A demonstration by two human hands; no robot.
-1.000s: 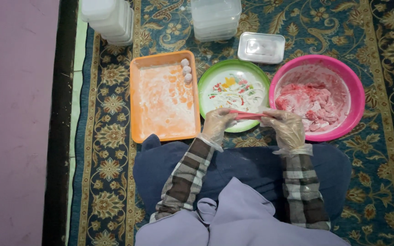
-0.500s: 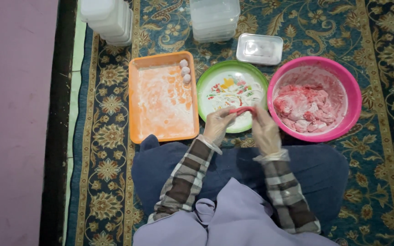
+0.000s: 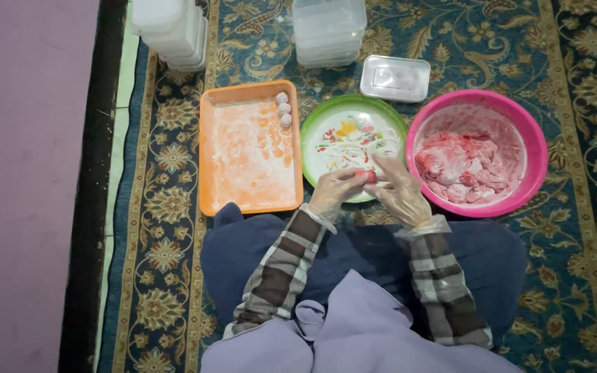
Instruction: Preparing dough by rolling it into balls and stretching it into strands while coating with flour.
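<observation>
Pink paste, a small lump (image 3: 370, 177) of it, sat pressed between the two gloved hands above the near rim of the green-rimmed plate (image 3: 326, 117); the left hand (image 3: 335, 191) curled its fingers around the lump from the left, while the right hand (image 3: 399, 193) lay against it from the right with fingers fairly straight; both hands were partly closed on it, and thin clear gloves covered them up to the checked sleeves. Just right of the plate stood a pink bowl (image 3: 535, 138) holding a mound of the same pink mixture (image 3: 464, 168), dusted white; to the plate's left lay an orange tray (image 3: 243, 200), floured, with three small white balls (image 3: 284, 109) lined up in its far right corner. Farther off on the patterned carpet (image 3: 575, 62) rested a shut clear plastic box (image 3: 395, 78), a stack of clear containers (image 3: 329, 31) beside it, and another stack of white containers (image 3: 171, 31) at the far left.
</observation>
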